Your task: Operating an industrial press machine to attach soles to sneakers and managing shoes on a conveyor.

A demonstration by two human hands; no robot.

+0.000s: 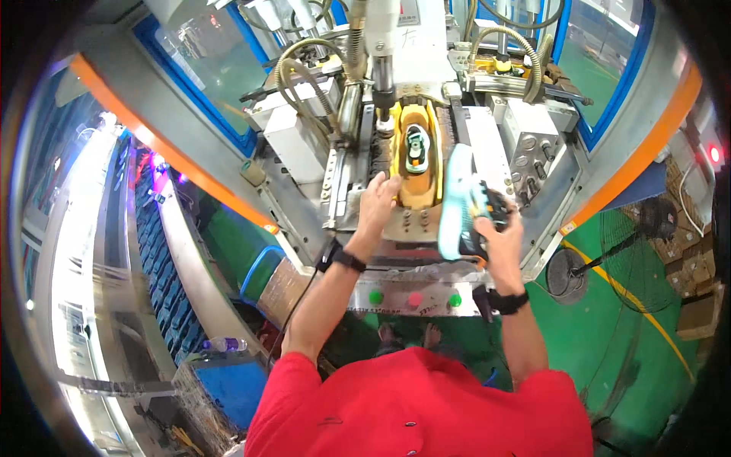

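Right hand [504, 238], fingers curled, gripped a black, pale-blue-soled shoe [459, 209] beside the yellow mould [417, 197], at its front right corner; left hand [375, 204], loosely open, empty, was near its left edge. Dark handwriting marked the white panel [422, 61] behind.

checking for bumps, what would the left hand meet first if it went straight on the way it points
The left hand would likely meet the yellow rim of the tan holder first, though depth is unclear.

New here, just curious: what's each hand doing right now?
Left hand: open, nothing in it.
Right hand: closed, holding a black and pale-blue shoe.
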